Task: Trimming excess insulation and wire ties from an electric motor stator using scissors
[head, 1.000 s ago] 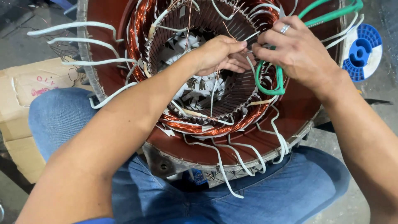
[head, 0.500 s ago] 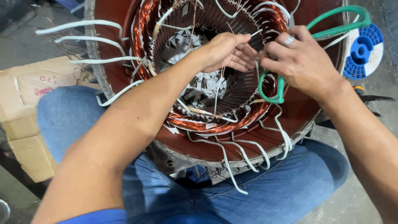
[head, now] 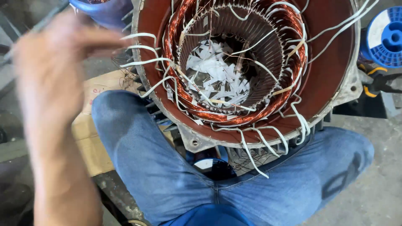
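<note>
A large motor stator (head: 331,79) with a red-brown housing rests between my jeans-clad thighs (head: 150,167). Copper windings (head: 234,117) ring its bore, several white sleeved leads (head: 251,150) hang over the rim, and white paper strips (head: 217,75) lie inside. My left hand (head: 54,71) is raised at the far left, clear of the stator and heavily blurred. Its fingers are curled around what looks like a thin grey tool (head: 37,27). My right hand is out of view.
A blue wire spool (head: 389,37) lies on the concrete floor at the right, with a black and yellow clamp (head: 377,81) below it. A cardboard box (head: 90,142) sits left of my leg. A blue container (head: 104,10) stands at the top left.
Both hands have left the windings. My left hand swung out to the left and up, and my right hand and the green loop it held went out of view. The camera moved closer.
</note>
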